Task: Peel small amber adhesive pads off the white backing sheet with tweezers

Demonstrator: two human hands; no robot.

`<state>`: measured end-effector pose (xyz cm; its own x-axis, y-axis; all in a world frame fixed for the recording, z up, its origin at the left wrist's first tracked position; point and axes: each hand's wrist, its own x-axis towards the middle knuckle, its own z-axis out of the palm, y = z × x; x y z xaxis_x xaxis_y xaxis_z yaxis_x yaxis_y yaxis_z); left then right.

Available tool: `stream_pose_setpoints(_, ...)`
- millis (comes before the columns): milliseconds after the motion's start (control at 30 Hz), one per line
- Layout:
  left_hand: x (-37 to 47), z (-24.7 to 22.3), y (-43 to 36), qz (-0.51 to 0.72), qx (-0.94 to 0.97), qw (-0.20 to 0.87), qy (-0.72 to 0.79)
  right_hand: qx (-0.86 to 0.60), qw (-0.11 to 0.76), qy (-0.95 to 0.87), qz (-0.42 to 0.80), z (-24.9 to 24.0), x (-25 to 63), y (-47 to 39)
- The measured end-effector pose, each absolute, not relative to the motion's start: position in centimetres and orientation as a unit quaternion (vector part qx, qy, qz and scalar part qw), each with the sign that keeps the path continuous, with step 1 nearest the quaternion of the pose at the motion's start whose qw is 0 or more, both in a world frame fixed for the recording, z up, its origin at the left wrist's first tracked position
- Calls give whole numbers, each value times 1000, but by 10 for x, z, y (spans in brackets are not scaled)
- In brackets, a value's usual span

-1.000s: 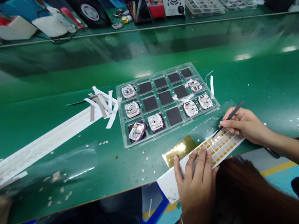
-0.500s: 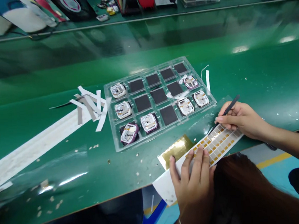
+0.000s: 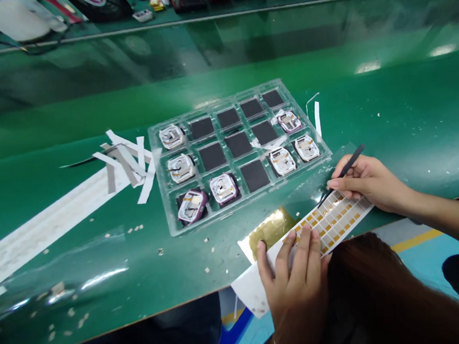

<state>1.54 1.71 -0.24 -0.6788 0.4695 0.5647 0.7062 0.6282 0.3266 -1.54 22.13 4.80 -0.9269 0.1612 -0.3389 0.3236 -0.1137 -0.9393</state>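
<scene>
A white sticker sheet (image 3: 330, 222) with rows of small amber patches lies across the bench's near edge. Over its left part spread the fingers of my left hand (image 3: 294, 273), with the thumb by the near edge, holding the sheet. My right hand (image 3: 369, 181) is closed around dark tweezers (image 3: 347, 167), whose tips touch or hover just above the sheet's far edge; I cannot tell which. Just beyond the left fingertips lies a gold-coloured sheet (image 3: 272, 230). Farther back sits a clear plastic tray (image 3: 229, 214) holding several white and purple watch-like housings (image 3: 223, 188) and black pads.
Paper strips (image 3: 126, 159) lie in a pile left of the tray, over a long white strip (image 3: 57, 222). Small scraps (image 3: 82, 320) dot the green bench (image 3: 402, 125). A raised shelf (image 3: 207, 14) at the back carries boxes and tools. Dark hair hangs at the lower right.
The view has shifted slightly, so the tray and paper strips appear a little farther left and up. Both hands keep nearly the same pose on the sheet and tweezers.
</scene>
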Motion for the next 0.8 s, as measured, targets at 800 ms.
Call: stream_pose_setpoints(800,11,1,23,-211,-337,246,-884,168,41,671,-721,46,-13,223)
